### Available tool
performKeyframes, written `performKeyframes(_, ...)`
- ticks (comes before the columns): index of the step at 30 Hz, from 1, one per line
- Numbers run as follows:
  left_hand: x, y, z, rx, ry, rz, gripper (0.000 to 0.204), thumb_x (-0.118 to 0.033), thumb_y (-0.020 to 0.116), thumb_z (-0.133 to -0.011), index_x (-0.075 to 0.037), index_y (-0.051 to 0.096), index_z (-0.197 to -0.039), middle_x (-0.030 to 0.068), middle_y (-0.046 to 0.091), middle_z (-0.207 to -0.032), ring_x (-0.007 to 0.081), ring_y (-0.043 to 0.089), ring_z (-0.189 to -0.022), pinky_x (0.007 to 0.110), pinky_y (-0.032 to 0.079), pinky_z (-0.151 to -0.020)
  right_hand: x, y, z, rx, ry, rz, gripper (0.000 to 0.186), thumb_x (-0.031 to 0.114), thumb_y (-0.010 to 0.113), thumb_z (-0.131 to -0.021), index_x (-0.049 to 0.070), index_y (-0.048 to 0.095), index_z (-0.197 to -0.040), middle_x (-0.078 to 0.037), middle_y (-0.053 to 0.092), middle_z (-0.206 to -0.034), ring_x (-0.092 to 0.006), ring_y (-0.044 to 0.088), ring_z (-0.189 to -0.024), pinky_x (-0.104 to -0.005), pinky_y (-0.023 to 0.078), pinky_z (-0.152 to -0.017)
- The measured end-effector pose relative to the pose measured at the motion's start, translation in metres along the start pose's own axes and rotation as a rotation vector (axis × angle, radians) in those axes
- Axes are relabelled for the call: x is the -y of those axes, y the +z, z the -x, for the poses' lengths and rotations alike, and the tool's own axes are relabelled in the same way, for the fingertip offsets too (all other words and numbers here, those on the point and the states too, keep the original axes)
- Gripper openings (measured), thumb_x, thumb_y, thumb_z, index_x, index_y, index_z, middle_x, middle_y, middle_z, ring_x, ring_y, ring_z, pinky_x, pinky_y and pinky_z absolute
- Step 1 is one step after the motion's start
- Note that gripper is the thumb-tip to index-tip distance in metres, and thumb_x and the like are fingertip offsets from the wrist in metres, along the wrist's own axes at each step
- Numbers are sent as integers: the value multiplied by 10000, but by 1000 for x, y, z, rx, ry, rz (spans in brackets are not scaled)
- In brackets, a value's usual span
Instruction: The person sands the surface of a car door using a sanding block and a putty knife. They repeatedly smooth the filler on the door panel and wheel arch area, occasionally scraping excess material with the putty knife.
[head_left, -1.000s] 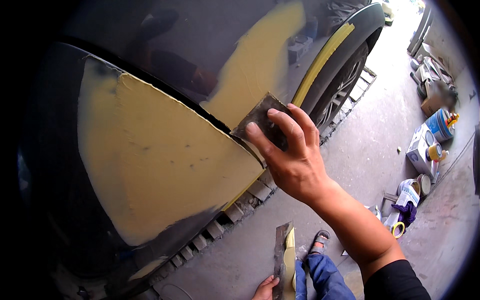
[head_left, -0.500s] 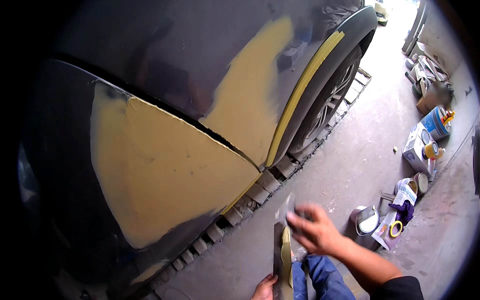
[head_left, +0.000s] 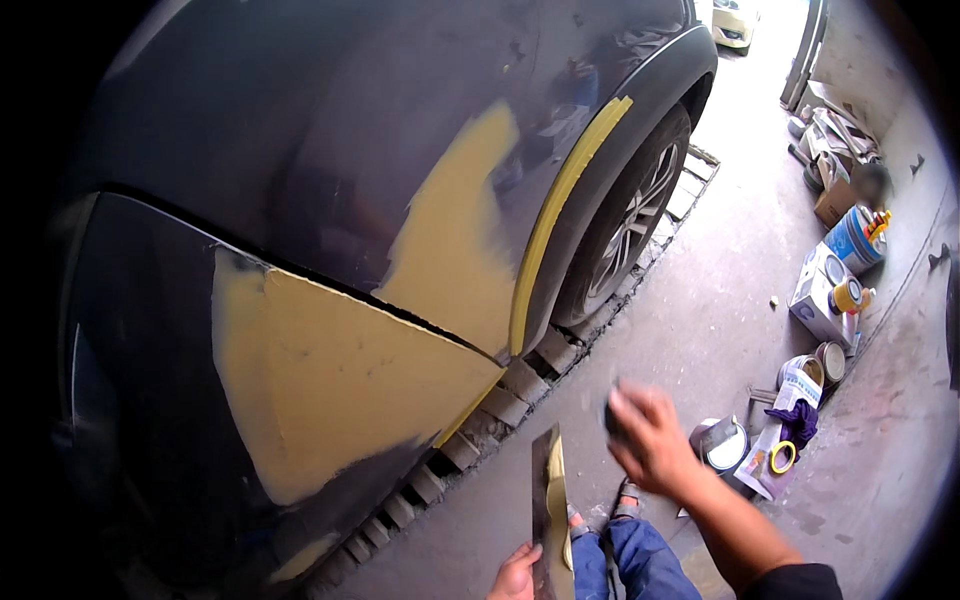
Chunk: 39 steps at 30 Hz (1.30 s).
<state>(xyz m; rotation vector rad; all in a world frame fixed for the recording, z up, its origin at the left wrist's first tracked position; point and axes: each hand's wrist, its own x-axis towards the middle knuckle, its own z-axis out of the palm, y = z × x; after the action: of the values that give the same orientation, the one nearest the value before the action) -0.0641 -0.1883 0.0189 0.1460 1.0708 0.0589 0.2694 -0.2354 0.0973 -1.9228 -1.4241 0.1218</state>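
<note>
From my end, I judge this to be between spreading strokes, and the next move calls for an evenly loaded edge. My right hand (head_left: 655, 440) hangs just right of the board (head_left: 543, 505), angled up-left, fingers seemingly closed on a blurred dark spreader (head_left: 612, 418). My left hand (head_left: 516, 574) clamps the board's lower end, yellow filler (head_left: 556, 480) along its right side, near the coated car panel (head_left: 350, 385).

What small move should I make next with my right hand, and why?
Probably bring the blurred dark tool in your right hand to the yellow filler: that filler lies along the flat plate in your left hand, while the tool appears clear of both plate and car.
</note>
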Motion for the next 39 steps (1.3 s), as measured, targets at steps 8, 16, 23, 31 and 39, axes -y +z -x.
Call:
performKeyframes(8,55,-68,-10,-142,-35,-133,196,-118,591,-974,-71,625,-1161,50,681,-1146,200,628,-1093,349,464,-1000,41,-47,-219,-572,-108,104,531,125,607,-880,43,511,-1396,-235,413,-1416,-441,443,-1232,-496,406,-1041)
performKeyframes(16,63,-92,-20,-44,-92,-43,275,-128,535,-1002,-53,560,-1265,101,671,-1168,244,646,-1089,409,500,-980,89,-19,-228,-611,-180,104,525,110,599,-827,42,554,-1346,-196,433,-1358,-416,461,-1154,-505,447,-907)
performKeyframes(23,52,-81,-18,-144,-67,-54,257,-123,557,-995,-60,579,-1243,85,676,-1154,238,653,-1075,404,518,-956,67,34,-188,-471,-198,90,616,86,620,-801,115,506,-1406,-159,410,-1400,-441,405,-1241,-528,407,-970)
performKeyframes(31,59,-72,-16,-281,27,-191,220,-121,608,-969,-68,623,-1182,32,679,-1137,187,618,-1099,336,458,-1003,47,11,-157,-409,-135,81,583,133,645,-814,98,539,-1387,-184,466,-1409,-409,462,-1194,-495,413,-984)
performKeyframes(39,78,-113,-44,-182,-6,-146,420,-205,584,-995,-89,479,-1385,112,666,-1157,261,677,-984,427,564,-823,56,-49,-229,-571,-79,82,547,225,591,-895,2,502,-1386,-217,493,-1389,-438,518,-1110,-486,464,-951)
